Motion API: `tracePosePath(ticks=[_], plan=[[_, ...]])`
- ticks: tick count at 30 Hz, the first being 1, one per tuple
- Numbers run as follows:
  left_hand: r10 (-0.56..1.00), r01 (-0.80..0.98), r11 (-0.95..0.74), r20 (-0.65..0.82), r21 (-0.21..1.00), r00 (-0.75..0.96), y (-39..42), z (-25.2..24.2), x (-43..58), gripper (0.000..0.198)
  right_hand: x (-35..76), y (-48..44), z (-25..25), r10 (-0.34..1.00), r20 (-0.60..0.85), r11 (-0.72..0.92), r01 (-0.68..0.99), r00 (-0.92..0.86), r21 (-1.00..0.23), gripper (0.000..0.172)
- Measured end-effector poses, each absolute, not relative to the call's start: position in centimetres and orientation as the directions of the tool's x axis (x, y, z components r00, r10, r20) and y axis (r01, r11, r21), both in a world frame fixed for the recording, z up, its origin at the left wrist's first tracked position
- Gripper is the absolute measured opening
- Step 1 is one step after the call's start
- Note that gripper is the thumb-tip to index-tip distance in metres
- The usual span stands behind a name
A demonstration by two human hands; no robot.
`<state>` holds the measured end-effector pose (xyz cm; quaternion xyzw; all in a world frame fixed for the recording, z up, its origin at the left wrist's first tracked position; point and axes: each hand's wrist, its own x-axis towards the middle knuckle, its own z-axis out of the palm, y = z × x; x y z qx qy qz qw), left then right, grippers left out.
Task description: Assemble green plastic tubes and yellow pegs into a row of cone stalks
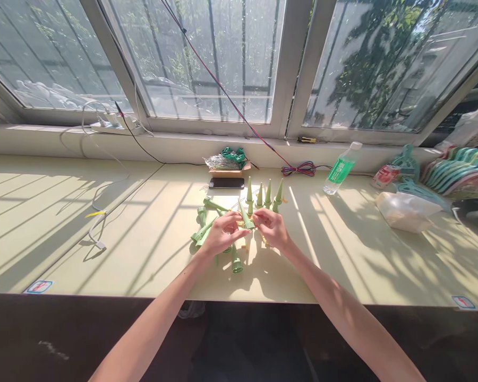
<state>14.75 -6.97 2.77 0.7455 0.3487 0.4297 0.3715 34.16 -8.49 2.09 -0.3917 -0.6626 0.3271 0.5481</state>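
A green cone-shaped piece (245, 216) is held upright, leaning a little to the left, between my two hands. My left hand (225, 231) pinches its lower end from the left. On the other side, my right hand (269, 227) has its fingers pressed together by the cone's base; what they hold is too small to make out. Several green cones (268, 194) stand upright just behind my right hand. Loose green cones (236, 261) lie around and under my left hand. Small yellow pieces (245, 247) lie on the table between the hands.
Behind the cones are a black phone (226, 183) and a small box with green and clear wrapping (228, 162). A bottle (341, 168), a red-white can (385, 176) and a plastic bag (407, 211) stand on the right. A white cable (99, 233) lies on the left of the table (151, 265).
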Motion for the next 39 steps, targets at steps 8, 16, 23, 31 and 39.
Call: tracePosePath(ticks=[8, 16, 23, 31, 39], plan=[[0.846, 0.173, -0.447, 0.352, 0.878, 0.400, -7.3, 3.5, 15.0, 0.038, 34.1, -8.9, 2.2, 0.853, 0.510, 0.521, 0.221, -0.109, -0.824, 0.019], [0.782, 0.200, -0.593, 0.499, 0.780, 0.373, -7.0, 2.6, 14.9, 0.029, 33.9, -8.8, 1.9, 0.882, 0.456, 0.468, 0.117, -0.117, -0.876, 0.020], [0.665, 0.251, -0.740, 0.622, 0.624, 0.413, -6.7, 2.1, 14.8, 0.017, 33.7, -8.4, 1.6, 0.943, 0.311, 0.314, 0.005, -0.119, -0.950, 0.027], [0.723, 0.299, -0.687, 0.582, 0.663, 0.371, -6.8, 2.1, 15.1, 0.026, 33.6, -8.3, 1.6, 0.934, 0.353, 0.355, 0.025, -0.054, -0.935, 0.028], [0.836, 0.343, -0.548, 0.494, 0.763, 0.239, -7.0, 2.8, 14.9, 0.050, 33.5, -9.3, 2.3, 0.843, 0.535, 0.536, 0.200, -0.063, -0.820, 0.016]])
